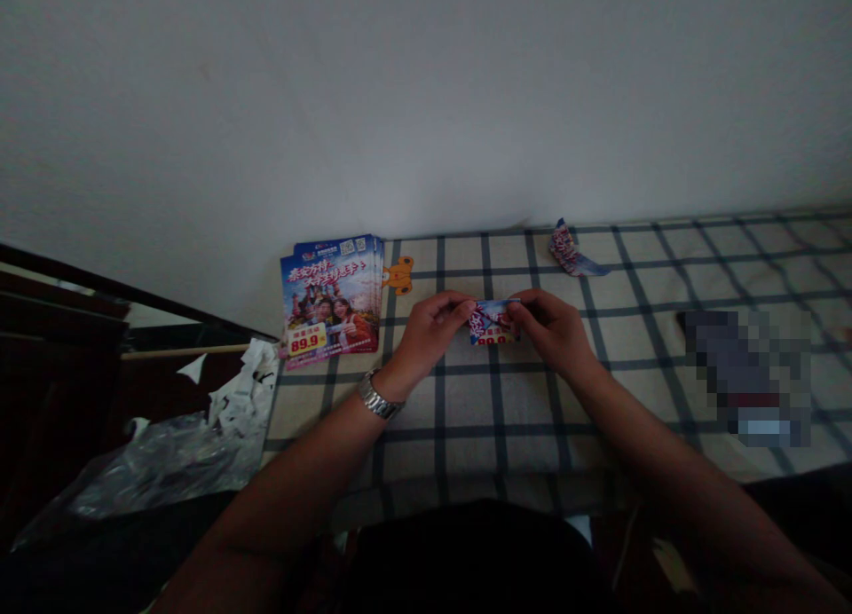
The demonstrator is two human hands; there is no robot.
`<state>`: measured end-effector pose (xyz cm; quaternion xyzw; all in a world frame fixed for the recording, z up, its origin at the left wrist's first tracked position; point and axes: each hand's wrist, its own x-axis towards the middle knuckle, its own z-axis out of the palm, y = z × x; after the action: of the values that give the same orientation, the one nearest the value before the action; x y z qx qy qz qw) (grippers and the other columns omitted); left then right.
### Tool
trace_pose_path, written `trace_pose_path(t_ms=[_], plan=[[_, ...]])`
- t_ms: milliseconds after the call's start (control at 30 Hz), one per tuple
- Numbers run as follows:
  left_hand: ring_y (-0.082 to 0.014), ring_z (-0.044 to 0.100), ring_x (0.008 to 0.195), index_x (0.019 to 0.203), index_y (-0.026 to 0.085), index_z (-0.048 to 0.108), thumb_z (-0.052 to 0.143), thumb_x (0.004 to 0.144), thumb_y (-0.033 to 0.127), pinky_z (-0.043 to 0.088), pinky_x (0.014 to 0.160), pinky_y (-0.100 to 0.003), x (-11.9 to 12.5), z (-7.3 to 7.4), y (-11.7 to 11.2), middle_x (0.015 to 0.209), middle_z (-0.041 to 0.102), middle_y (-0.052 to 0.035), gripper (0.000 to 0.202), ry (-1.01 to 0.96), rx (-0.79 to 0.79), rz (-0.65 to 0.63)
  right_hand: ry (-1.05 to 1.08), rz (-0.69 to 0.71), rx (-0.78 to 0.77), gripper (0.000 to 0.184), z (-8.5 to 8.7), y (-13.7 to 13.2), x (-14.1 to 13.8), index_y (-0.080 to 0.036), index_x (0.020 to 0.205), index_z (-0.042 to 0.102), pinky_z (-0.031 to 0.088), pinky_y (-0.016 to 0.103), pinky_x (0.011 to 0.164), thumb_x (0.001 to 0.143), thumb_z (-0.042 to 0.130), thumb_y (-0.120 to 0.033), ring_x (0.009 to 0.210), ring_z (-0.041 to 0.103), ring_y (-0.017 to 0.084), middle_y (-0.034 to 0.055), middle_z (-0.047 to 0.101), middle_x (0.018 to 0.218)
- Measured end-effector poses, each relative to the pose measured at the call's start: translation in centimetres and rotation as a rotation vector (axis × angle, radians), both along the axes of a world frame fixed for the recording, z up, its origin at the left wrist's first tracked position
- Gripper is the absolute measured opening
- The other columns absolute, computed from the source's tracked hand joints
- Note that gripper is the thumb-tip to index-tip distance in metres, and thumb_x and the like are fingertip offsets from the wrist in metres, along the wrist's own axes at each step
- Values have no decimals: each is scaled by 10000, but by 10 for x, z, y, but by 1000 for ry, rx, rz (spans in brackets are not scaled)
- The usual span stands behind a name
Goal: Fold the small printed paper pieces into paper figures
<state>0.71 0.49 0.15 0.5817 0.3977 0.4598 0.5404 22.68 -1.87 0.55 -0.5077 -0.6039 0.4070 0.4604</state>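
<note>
Both hands meet over a checked cloth surface (466, 410). My left hand (429, 328) pinches the left end of a small folded colourful flyer (493, 323). My right hand (549, 328) pinches its right end. The folded flyer rests low, just above or on the cloth. A metal watch (379, 398) sits on my left wrist. A stack of flat flyers (331, 301) with a yellow price tag lies to the left of my left hand, against the wall.
A folded paper piece (571, 252) lies at the back near the wall. A small orange cartoon sticker (399, 275) sits beside the stack. Crumpled plastic and white paper scraps (200, 436) lie off the left edge. A blurred dark object (752, 374) rests at right.
</note>
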Motion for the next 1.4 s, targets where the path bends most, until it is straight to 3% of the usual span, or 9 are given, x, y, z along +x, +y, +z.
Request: trace_pose_path(t_ms=[400, 967, 1133, 1333, 1400], plan=[[-178, 723, 926, 1047, 195, 770, 788, 904, 451, 595, 861, -308, 1, -5, 2, 1026, 785, -60, 294, -32, -5, -41, -47, -24, 31, 277, 0, 1, 2, -221, 919, 705, 536, 304, 632, 977, 673, -490, 676, 662, 174, 22, 726, 773], [-154, 669, 799, 964, 189, 715, 769, 910, 461, 560, 730, -270, 1, -10, 1, 875, 720, -26, 283, 23, 21, 0, -89, 3, 29, 301, -2, 0, 0, -236, 928, 718, 558, 322, 651, 970, 663, -528, 705, 682, 191, 32, 749, 806], [-139, 637, 767, 965, 189, 685, 732, 933, 451, 528, 696, -249, 1, -10, 2, 851, 687, -11, 269, 99, 91, 1, -99, 7, 17, 306, -5, 0, 1, -231, 937, 722, 551, 335, 644, 972, 659, -529, 692, 683, 194, 35, 747, 797], [-158, 700, 929, 1112, 219, 708, 690, 979, 378, 572, 827, -283, 0, -3, -1, 1058, 743, -53, 208, 139, 220, -40, -109, 29, 19, 281, -1, 0, -1, -228, 943, 719, 557, 332, 650, 964, 666, -503, 686, 685, 192, 33, 747, 793], [-161, 712, 930, 1103, 229, 730, 692, 982, 363, 577, 840, -295, 0, -3, -2, 1047, 758, -50, 185, 167, 221, -52, -116, 29, 16, 291, 1, -1, -2, -231, 937, 720, 563, 332, 647, 955, 670, -517, 691, 690, 197, 36, 753, 797]])
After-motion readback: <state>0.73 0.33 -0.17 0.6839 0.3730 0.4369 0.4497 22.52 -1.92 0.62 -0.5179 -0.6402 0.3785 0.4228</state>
